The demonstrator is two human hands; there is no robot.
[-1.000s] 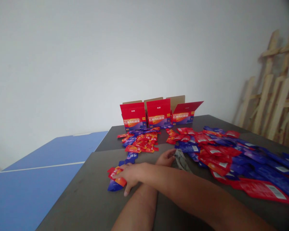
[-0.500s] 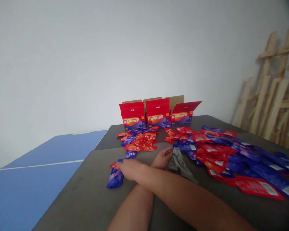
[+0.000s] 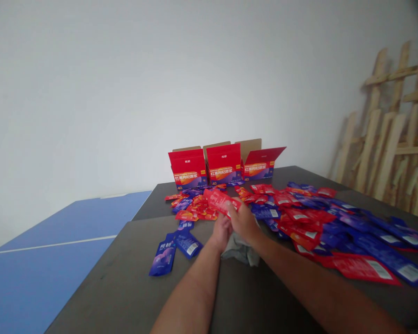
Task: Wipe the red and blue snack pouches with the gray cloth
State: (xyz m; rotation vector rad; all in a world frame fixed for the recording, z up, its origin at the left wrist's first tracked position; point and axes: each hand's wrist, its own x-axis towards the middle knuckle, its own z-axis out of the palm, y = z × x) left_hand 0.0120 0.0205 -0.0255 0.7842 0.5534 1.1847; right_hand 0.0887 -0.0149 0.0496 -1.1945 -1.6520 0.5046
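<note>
My right hand [image 3: 244,222] pinches a red sachet [image 3: 221,202] above the middle of the dark table, and the sachet's far end sticks out to the left. My left hand [image 3: 222,232] sits just below it, its fingers hidden behind my right hand. Under both wrists lies a crumpled grey cloth [image 3: 239,253]. Blue sachets [image 3: 162,257] lie to the left of my left hand. Mixed red and blue sachets spread out in a large pile [image 3: 320,227] to the right and a smaller pile [image 3: 195,204] ahead.
Several open red cartons [image 3: 224,163] stand in a row at the table's far end. A blue table-tennis table [image 3: 45,260] adjoins the dark table [image 3: 125,273] on the left. Wooden slat frames [image 3: 386,130] lean against the white wall on the right.
My right hand has come back from the left-hand sachets to the middle and now pinches a red sachet. My left hand has moved up beside it, and the grey cloth has shifted under my wrists.
</note>
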